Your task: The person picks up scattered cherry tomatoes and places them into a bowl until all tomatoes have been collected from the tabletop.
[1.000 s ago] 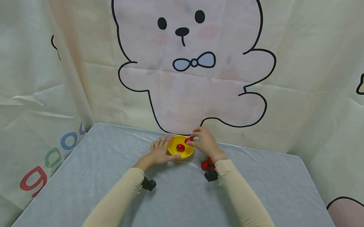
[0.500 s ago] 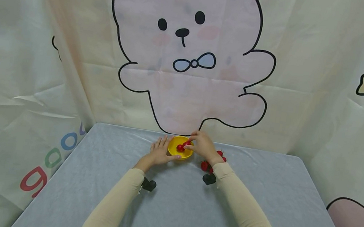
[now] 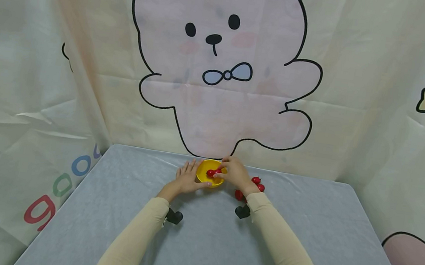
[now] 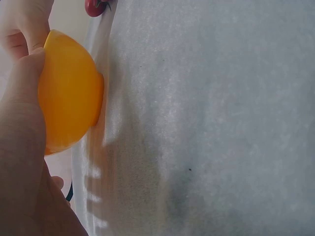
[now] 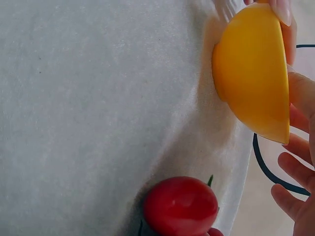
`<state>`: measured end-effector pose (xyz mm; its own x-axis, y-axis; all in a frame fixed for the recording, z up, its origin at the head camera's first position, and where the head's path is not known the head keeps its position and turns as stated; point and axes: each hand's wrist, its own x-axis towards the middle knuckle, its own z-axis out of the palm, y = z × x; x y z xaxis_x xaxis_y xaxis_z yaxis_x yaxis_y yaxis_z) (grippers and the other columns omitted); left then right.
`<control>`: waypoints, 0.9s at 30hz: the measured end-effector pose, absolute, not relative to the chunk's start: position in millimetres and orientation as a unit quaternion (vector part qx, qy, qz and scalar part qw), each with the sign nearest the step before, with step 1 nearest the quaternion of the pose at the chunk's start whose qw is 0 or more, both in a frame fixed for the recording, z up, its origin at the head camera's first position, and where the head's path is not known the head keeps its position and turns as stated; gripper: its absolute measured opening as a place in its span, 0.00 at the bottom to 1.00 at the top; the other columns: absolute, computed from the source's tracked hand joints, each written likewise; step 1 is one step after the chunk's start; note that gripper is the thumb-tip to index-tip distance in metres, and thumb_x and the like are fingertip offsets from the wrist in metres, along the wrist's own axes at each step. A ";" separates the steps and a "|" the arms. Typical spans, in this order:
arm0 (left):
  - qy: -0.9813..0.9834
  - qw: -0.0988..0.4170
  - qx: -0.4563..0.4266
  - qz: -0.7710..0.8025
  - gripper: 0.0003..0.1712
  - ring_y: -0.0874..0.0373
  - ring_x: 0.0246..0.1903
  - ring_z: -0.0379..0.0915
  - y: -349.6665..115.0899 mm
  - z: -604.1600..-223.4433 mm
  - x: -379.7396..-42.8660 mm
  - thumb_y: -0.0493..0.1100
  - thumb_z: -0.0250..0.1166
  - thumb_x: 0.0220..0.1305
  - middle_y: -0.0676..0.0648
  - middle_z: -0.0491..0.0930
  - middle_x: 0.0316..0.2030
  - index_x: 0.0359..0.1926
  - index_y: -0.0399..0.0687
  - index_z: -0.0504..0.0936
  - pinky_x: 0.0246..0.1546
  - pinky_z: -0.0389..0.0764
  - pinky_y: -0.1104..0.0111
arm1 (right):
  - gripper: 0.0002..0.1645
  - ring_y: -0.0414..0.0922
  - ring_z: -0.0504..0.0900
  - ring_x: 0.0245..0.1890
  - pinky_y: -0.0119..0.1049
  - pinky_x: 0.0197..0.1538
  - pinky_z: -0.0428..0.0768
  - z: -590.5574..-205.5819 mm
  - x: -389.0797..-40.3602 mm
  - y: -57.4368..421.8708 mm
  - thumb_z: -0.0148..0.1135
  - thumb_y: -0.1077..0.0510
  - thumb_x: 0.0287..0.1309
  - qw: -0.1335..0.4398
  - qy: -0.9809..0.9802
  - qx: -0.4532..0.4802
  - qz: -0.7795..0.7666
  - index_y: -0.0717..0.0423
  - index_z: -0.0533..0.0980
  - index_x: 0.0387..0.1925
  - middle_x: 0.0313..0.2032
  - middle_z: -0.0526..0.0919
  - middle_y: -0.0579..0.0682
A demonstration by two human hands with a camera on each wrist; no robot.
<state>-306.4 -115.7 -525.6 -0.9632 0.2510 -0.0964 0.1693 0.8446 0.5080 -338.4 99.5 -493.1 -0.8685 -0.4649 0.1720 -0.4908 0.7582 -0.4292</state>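
Head view: yellow bowl (image 3: 204, 167) just below mid-frame, probably kept from sliding by left hand (image 3: 187, 180) with fingers spread wide at the rim, red tomato (image 3: 218, 171) pinched low inside by right hand (image 3: 235, 172), likely against bouncing, other tomatoes (image 3: 256, 180) handily close, right of center.

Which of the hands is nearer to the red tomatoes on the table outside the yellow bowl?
Right. The right hand is on the right side of the yellow bowl, close to the red tomatoes; the left hand is on the left side, farther, with the bowl between.
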 end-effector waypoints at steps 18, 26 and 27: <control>0.956 0.085 0.105 0.259 0.59 0.36 0.79 0.32 -115.5 -525.0 -306.3 0.77 0.56 0.58 0.41 0.38 0.80 0.79 0.60 0.41 0.74 0.38 0.36 | 0.21 0.53 0.73 0.62 0.49 0.69 0.72 -498.6 -344.3 94.3 0.73 0.44 0.53 -0.021 -0.948 0.225 0.222 0.55 0.86 0.41 0.59 0.79 0.56; 0.957 0.083 0.106 0.258 0.59 0.36 0.78 0.32 -115.5 -524.1 -305.6 0.77 0.56 0.59 0.41 0.38 0.80 0.79 0.60 0.40 0.74 0.38 0.35 | 0.19 0.54 0.72 0.62 0.50 0.68 0.73 -500.7 -346.8 90.9 0.74 0.45 0.53 -0.034 -0.951 0.216 0.220 0.55 0.86 0.38 0.58 0.80 0.56; 0.957 0.082 0.107 0.258 0.58 0.36 0.78 0.32 -115.5 -524.1 -305.6 0.77 0.56 0.59 0.41 0.38 0.80 0.79 0.60 0.41 0.74 0.39 0.35 | 0.19 0.54 0.72 0.63 0.50 0.68 0.73 -500.5 -346.5 90.7 0.73 0.45 0.53 -0.036 -0.951 0.214 0.221 0.55 0.86 0.39 0.58 0.79 0.56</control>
<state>-305.6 -115.5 -524.1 -0.9638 0.2464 -0.1022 0.1616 0.8441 0.5112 -346.5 90.7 -500.5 -0.9059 -0.4227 0.0252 -0.3905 0.8109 -0.4358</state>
